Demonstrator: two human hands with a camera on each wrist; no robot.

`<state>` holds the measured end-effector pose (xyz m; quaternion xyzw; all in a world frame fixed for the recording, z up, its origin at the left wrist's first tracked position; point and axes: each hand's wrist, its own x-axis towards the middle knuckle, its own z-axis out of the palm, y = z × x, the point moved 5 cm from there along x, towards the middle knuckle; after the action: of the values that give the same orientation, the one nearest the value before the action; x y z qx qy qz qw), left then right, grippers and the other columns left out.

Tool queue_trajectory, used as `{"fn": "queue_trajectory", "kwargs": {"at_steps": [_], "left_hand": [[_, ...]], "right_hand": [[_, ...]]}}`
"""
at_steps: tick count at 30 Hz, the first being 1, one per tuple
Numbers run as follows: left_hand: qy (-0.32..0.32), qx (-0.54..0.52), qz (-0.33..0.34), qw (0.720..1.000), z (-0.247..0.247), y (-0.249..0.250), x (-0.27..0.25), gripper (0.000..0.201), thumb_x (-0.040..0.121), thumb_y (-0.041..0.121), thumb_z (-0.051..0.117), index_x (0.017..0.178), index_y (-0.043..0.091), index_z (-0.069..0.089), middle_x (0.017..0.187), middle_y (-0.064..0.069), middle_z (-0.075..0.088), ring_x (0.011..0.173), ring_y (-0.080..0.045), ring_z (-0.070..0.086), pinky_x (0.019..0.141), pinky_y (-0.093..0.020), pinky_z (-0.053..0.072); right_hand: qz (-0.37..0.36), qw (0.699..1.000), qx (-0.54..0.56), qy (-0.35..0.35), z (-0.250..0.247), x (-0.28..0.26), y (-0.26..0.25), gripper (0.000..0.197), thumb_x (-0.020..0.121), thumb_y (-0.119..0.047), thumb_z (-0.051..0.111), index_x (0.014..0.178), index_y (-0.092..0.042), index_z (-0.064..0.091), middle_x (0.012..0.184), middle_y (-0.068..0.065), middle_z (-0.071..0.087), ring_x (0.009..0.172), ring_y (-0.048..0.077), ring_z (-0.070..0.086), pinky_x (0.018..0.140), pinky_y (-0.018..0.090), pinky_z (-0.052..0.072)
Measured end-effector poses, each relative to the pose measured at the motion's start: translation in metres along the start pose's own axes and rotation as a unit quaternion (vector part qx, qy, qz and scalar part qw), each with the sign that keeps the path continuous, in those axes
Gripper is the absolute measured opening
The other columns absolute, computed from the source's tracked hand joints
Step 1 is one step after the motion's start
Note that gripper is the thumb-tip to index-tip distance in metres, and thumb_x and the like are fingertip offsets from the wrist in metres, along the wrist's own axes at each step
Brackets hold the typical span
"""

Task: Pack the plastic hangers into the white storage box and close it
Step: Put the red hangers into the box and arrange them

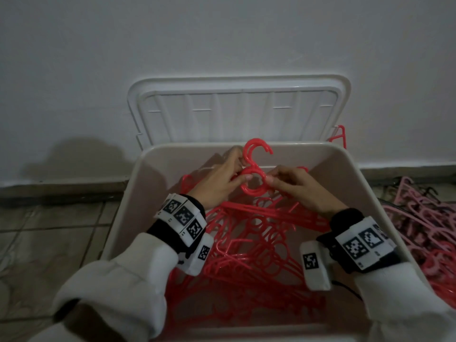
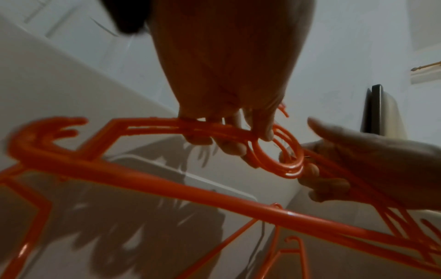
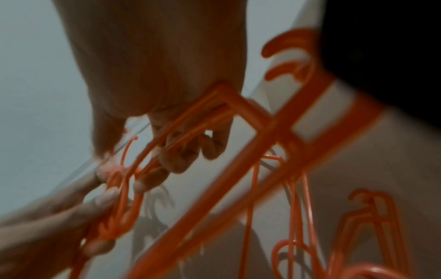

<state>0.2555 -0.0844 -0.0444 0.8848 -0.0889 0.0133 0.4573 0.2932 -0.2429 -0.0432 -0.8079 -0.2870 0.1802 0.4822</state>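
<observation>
A bunch of red plastic hangers is held over the open white storage box, hooks pointing at the far wall. My left hand grips the bunch at the left of the neck ring, and my right hand pinches it at the right. From the left wrist, the fingers curl round the hanger arm beside the ring. The blurred right wrist view shows fingers wrapped round thin red bars. Several more red hangers lie piled inside the box.
The box lid stands open against the white wall behind. A heap of pink hangers lies on the floor at the right of the box, and a red one pokes up behind its far right corner. Tiled floor spreads left.
</observation>
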Motion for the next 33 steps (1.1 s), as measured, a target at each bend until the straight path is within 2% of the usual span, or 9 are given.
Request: {"fn": "queue_trajectory", "kwargs": {"at_steps": [7, 13, 17, 19, 24, 26, 28, 30, 33], "left_hand": [[-0.054, 0.157, -0.051, 0.985, 0.003, -0.006, 0.0, 0.026, 0.098, 0.029, 0.045, 0.118, 0.015, 0.053, 0.106, -0.003, 0.064, 0.099, -0.02, 0.059, 0.082, -0.027, 0.04], [-0.009, 0.205, -0.118, 0.972, -0.013, -0.014, -0.001, 0.035, 0.102, 0.029, 0.032, 0.13, 0.013, 0.046, 0.118, -0.014, 0.062, 0.11, -0.031, 0.057, 0.091, -0.036, 0.043], [-0.014, 0.267, -0.13, 0.955, -0.014, -0.016, -0.002, 0.035, 0.101, 0.03, 0.029, 0.13, 0.017, 0.044, 0.12, -0.016, 0.06, 0.109, -0.035, 0.056, 0.092, -0.042, 0.044], [0.003, 0.266, -0.14, 0.954, -0.019, -0.019, -0.002, 0.034, 0.102, 0.029, 0.028, 0.129, 0.016, 0.044, 0.12, -0.016, 0.06, 0.109, -0.035, 0.056, 0.092, -0.043, 0.043], [0.046, 0.269, -0.141, 0.952, -0.027, -0.017, -0.002, 0.033, 0.102, 0.027, 0.028, 0.126, 0.013, 0.045, 0.111, -0.015, 0.063, 0.103, -0.034, 0.059, 0.085, -0.04, 0.042], [0.049, 0.274, -0.138, 0.951, -0.027, -0.015, -0.002, 0.033, 0.102, 0.027, 0.028, 0.127, 0.013, 0.045, 0.109, -0.015, 0.063, 0.102, -0.034, 0.059, 0.082, -0.039, 0.042], [0.048, 0.275, -0.133, 0.951, -0.026, -0.012, -0.002, 0.033, 0.102, 0.027, 0.028, 0.127, 0.013, 0.045, 0.11, -0.014, 0.063, 0.102, -0.034, 0.059, 0.079, -0.037, 0.04], [0.05, 0.269, -0.129, 0.953, -0.025, -0.01, -0.002, 0.033, 0.102, 0.027, 0.028, 0.127, 0.013, 0.046, 0.109, -0.013, 0.063, 0.101, -0.033, 0.059, 0.079, -0.036, 0.04], [0.053, 0.264, -0.128, 0.954, -0.025, -0.01, -0.002, 0.033, 0.103, 0.027, 0.028, 0.125, 0.012, 0.047, 0.104, -0.011, 0.064, 0.092, -0.028, 0.059, 0.074, -0.032, 0.036]], "right_hand": [[-0.05, 0.992, -0.117, -0.007, 0.013, 0.002, 0.001, 0.009, 0.092, -0.021, 0.056, 0.095, -0.016, 0.062, 0.083, 0.0, 0.064, 0.077, 0.022, 0.059, 0.072, 0.03, 0.045], [0.116, 0.963, -0.244, 0.029, -0.011, -0.002, 0.03, 0.025, 0.096, -0.03, 0.047, 0.105, -0.01, 0.06, 0.096, 0.01, 0.064, 0.093, 0.026, 0.059, 0.079, 0.03, 0.042], [0.197, 0.967, -0.156, 0.044, -0.024, -0.009, 0.038, 0.009, 0.092, -0.02, 0.053, 0.097, -0.012, 0.056, 0.093, 0.005, 0.057, 0.089, 0.018, 0.054, 0.072, 0.02, 0.035], [0.236, 0.949, -0.206, -0.029, -0.021, -0.016, 0.041, 0.008, 0.092, -0.015, 0.053, 0.09, -0.012, 0.06, 0.087, 0.004, 0.057, 0.085, 0.018, 0.054, 0.068, 0.021, 0.038], [0.346, 0.812, -0.346, -0.318, 0.031, -0.042, 0.064, 0.016, 0.092, -0.016, 0.057, 0.107, -0.02, 0.052, 0.084, -0.004, 0.059, 0.055, 0.0, 0.044, 0.048, 0.01, 0.039], [0.311, 0.815, -0.349, -0.342, 0.043, -0.036, 0.074, 0.032, 0.092, -0.014, 0.056, 0.123, -0.014, 0.049, 0.109, 0.002, 0.059, 0.073, 0.008, 0.045, 0.053, 0.009, 0.038], [0.337, 0.825, -0.292, -0.348, 0.051, -0.035, 0.081, 0.033, 0.093, -0.002, 0.05, 0.126, -0.001, 0.048, 0.091, 0.005, 0.058, 0.07, 0.008, 0.048, 0.046, 0.01, 0.041], [0.375, 0.831, -0.249, -0.327, 0.055, -0.036, 0.085, 0.016, 0.094, 0.005, 0.043, 0.106, 0.005, 0.054, 0.079, 0.001, 0.05, 0.055, 0.003, 0.052, 0.036, 0.008, 0.039], [0.353, 0.851, -0.26, -0.288, 0.049, -0.032, 0.087, 0.012, 0.092, 0.009, 0.043, 0.088, -0.001, 0.049, 0.103, 0.023, 0.061, 0.044, 0.009, 0.056, 0.038, 0.014, 0.044]]}}
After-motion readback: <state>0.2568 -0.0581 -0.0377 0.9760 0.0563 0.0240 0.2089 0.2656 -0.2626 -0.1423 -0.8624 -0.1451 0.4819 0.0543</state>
